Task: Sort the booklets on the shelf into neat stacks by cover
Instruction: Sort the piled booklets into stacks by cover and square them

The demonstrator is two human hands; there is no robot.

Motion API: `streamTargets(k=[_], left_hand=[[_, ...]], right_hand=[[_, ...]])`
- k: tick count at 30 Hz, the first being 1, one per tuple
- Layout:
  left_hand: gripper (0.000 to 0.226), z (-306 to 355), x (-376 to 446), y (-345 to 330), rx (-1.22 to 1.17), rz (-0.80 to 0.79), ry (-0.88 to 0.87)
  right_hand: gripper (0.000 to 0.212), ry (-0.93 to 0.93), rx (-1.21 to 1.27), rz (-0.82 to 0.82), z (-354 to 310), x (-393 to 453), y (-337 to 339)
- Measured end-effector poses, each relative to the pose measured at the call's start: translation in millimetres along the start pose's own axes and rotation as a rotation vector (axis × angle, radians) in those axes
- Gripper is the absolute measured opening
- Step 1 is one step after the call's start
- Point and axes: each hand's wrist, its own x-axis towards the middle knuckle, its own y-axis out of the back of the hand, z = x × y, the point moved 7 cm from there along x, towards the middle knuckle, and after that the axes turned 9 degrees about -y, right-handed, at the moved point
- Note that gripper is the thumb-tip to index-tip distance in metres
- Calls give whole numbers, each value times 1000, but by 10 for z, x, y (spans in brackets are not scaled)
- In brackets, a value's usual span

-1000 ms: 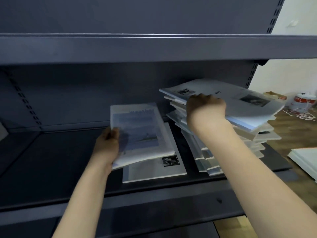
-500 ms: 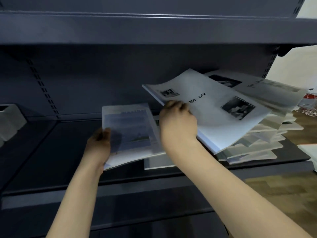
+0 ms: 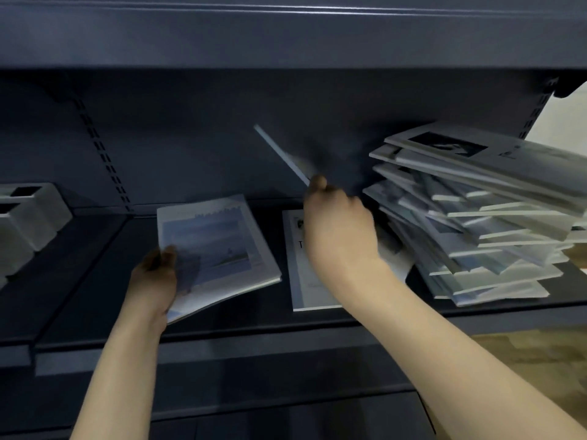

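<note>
Pinching a tilted booklet (image 3: 287, 158) by its near lower corner, the fingers (image 3: 317, 185) of the right hand (image 3: 341, 231) are curled round it. The booklet stands steeply on edge, so only its thin pale edge shows against the dark back panel (image 3: 190, 138), and it is blurred. Below that hand a white booklet (image 3: 305, 281) lies flat on the shelf (image 3: 79, 281), half hidden by the wrist, with a small dark picture at its far left corner.

The left hand (image 3: 155, 277) grips a blue-covered booklet (image 3: 216, 246) at its near left corner, thumb on the cover and the rest of the fingers underneath. This booklet has a pale seascape on the front and is held slightly lifted, its near edge sagging, just left of the white one and not touching it.

At the right end of the shelf a messy pile of booklets (image 3: 482, 223) leans, their edges fanned out unevenly; the top one shows a dark photograph. A grey slotted block (image 3: 28, 214) sits at the far left. Another shelf board (image 3: 286, 33) spans overhead.
</note>
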Motion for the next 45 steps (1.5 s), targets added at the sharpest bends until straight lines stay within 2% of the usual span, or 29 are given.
streamTargets(k=[5,10,12,16,18,20,23,28,38,40,43,45], left_hand=[[40,-88,46,97,45,35,45],[39,-141,132,35,52,25,41],[38,-156,160,-6,54,10,47],[27,-220,217,-93,51,-56,35],[33,-282,246,-129,59,-99,30],[36,-332,266,-144,57,-127,38],[32,-347,270,-161,76,-150,45],[41,-339,263,-185,113,-135,80],[16,-298,216,-162,58,-74,34],[18,-284,210,-150,51,-54,28],[36,-324,246,-121,72,-42,18],[35,-359,278,-107,72,-43,18]], right_hand=[[28,-64,-15,-193,-22,30,-422],[28,-113,-110,-56,77,252,-224],[30,-146,-134,-72,160,347,-222],[31,-192,-154,-342,117,240,-710],[32,-182,-155,-502,68,105,-1059],[31,-160,-167,-556,25,37,-1258],[27,-145,-165,-516,18,89,-1336],[26,-113,-147,-413,-11,190,-1368],[19,-60,8,-422,-123,241,-1502],[19,-59,0,-428,-147,264,-1537],[20,-73,-27,-435,-155,275,-1598],[21,-67,-51,-438,-168,264,-1632]])
